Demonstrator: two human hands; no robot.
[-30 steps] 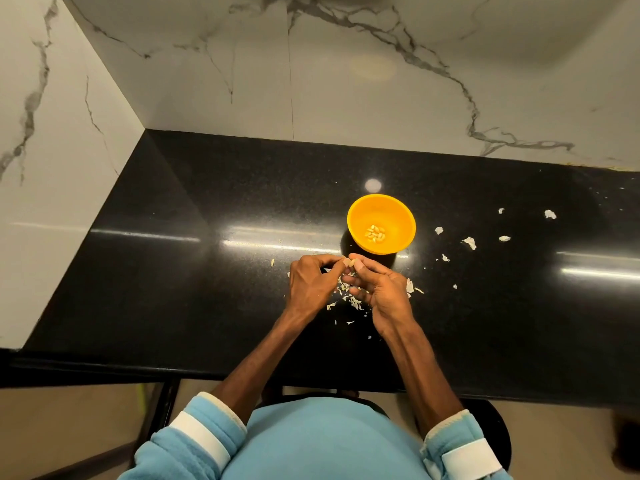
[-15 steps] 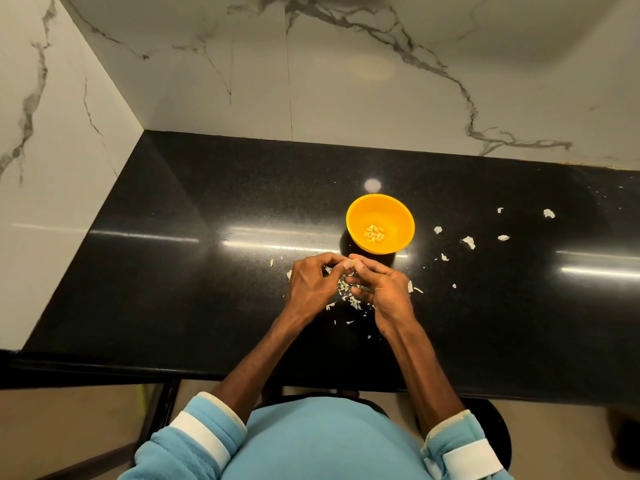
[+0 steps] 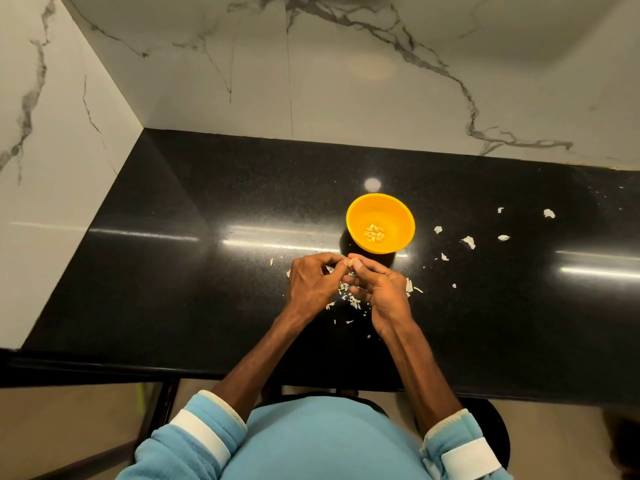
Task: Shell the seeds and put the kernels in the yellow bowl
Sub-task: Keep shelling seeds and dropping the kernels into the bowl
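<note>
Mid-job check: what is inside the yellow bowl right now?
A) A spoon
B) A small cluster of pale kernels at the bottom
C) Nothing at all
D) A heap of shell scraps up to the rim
B: a small cluster of pale kernels lies at the bottom of the yellow bowl, while the shell scraps lie outside it on the black counter.

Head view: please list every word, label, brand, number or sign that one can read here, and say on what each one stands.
None: no text can be read in this view.
The yellow bowl is plain, with no mark.
The black countertop and the marble wall show only glare and veins.
The white sleeve bands bear no print.
The seed between left hand and right hand is unmarked.
</note>
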